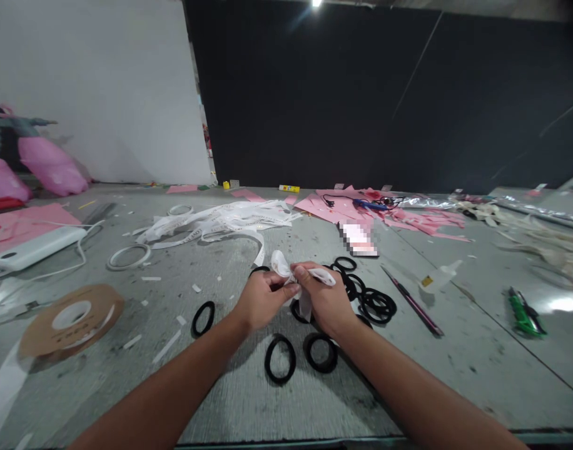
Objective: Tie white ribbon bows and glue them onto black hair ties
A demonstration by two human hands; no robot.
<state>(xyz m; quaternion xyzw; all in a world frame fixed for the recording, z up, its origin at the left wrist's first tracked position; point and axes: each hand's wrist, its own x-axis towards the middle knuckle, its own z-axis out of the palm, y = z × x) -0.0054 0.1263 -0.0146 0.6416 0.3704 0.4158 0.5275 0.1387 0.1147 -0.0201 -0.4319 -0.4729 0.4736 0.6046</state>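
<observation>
Near edge of counter [230, 406]: 2 black bands [267, 362] lying flat, just in front of the hands. Spool [99, 312] near the left edge, white tape running off it to the near left corner.

Mid-counter: white ribbon bow [280, 264] held up between both hands, above the surface. Left hand [261, 300]: thumb and fingertips together, clamped on the bow's middle. Right hand [326, 299]: thumb and fingers closed on the bow beside them, 1 loop poking out. 1 black band [195, 323] left of the left hand, pile of bands [379, 306] right of the right. Then pen-like tool [415, 306], small bottle [437, 277], green snips [523, 317] towards right edge.

Far edge: white ribbon heap [225, 219] short of it, pink scraps [321, 207], yellow tube [290, 188].
</observation>
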